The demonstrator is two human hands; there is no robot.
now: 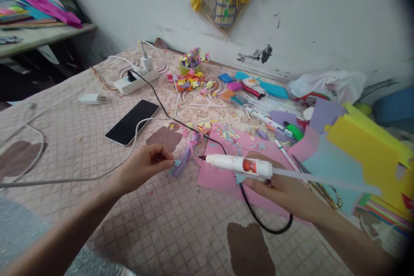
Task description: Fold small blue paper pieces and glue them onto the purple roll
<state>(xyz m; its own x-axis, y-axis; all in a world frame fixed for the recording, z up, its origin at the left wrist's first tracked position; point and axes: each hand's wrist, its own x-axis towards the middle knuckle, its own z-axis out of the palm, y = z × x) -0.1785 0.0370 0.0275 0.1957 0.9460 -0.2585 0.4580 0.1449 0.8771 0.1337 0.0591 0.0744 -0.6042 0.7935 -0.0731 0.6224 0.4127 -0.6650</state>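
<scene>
Patterned tablecloth (181, 220) lying before wall (136, 4). Your left hand (140, 167) pinching blue scrap (177, 162) beside purple roll (185, 159) on cloth; your right hand (280, 190) curling fingers around glue gun (226, 162), nozzle (202, 158) facing roll.

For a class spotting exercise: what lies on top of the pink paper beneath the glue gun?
Small paper scraps lie on the pink paper, and a black cord passes over it. The right hand and glue gun cover part of it; anything there is hidden.
</scene>
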